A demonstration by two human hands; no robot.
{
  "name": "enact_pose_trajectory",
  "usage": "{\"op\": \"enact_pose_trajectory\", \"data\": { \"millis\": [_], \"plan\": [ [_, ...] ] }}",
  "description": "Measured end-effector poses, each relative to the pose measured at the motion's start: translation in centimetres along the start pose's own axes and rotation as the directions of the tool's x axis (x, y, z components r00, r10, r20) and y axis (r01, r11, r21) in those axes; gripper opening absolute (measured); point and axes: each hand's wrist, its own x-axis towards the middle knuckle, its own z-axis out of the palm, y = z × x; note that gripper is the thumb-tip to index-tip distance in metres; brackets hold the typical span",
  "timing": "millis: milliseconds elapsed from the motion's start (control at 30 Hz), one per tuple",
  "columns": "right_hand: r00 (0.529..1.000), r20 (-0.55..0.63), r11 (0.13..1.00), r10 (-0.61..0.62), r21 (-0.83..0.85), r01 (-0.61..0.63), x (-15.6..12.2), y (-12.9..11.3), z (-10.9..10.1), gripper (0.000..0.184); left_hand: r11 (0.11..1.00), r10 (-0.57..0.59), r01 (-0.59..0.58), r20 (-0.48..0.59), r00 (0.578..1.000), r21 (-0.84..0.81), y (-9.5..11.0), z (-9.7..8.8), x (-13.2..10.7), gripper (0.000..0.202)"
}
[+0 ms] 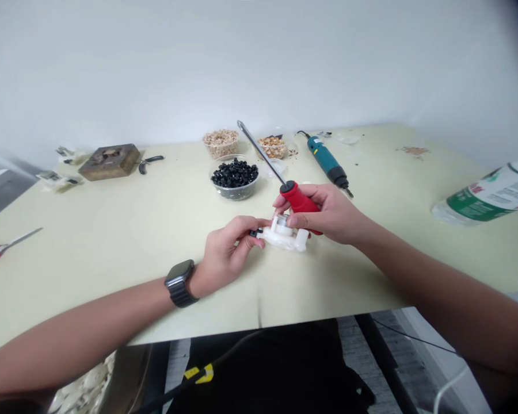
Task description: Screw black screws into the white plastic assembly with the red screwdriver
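A small white plastic part [285, 236] lies on the pale table [112, 230] between my hands. My left hand [227, 250], with a black watch on its wrist, pinches the part's left end, where a small black piece sticks out. My right hand [328, 213] is closed round the red handle of a screwdriver [300, 198]. Its steel shaft points up and away to the left. The thumb and a fingertip of that hand also rest on the white part.
Behind the hands stand a clear tub of black pieces [234, 175], two tubs of tan pieces [221, 141], and a teal power screwdriver [328, 163]. A brown block [110, 161] and pliers [150, 162] lie far left, a plastic bottle [487, 195] right, a red-handled tool [0, 250] at the left edge.
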Motion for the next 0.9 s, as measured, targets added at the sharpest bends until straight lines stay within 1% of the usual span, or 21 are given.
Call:
{"op": "enact_pose_trajectory", "data": {
  "millis": [233, 467, 667, 900],
  "plan": [
    [1.0, -0.026, 1.0, 0.001, -0.008, -0.001, 0.02, -0.14, 0.12, 0.047, 0.994, -0.03, 0.028, -0.015, 0.999, -0.104, -0.13, 0.5, 0.02, 0.017],
    [1.0, -0.028, 1.0, 0.008, -0.011, -0.008, -0.05, -0.13, 0.14, 0.047, 0.992, -0.033, 0.029, -0.024, 0.999, -0.126, -0.41, 0.59, -0.07, 0.017],
    [1.0, -0.028, 1.0, 0.006, -0.016, -0.006, -0.02, -0.06, 0.22, 0.047, 0.989, -0.075, 0.074, -0.007, 0.997, -0.128, -0.76, 0.44, -0.17, 0.014],
    [0.999, -0.048, 0.999, -0.005, -0.047, 0.003, -0.02, 0.05, 0.19, 0.048, 0.98, -0.076, 0.076, 0.007, 0.997, -0.182, -0.67, 0.54, 0.07, 0.019]
  ]
}}
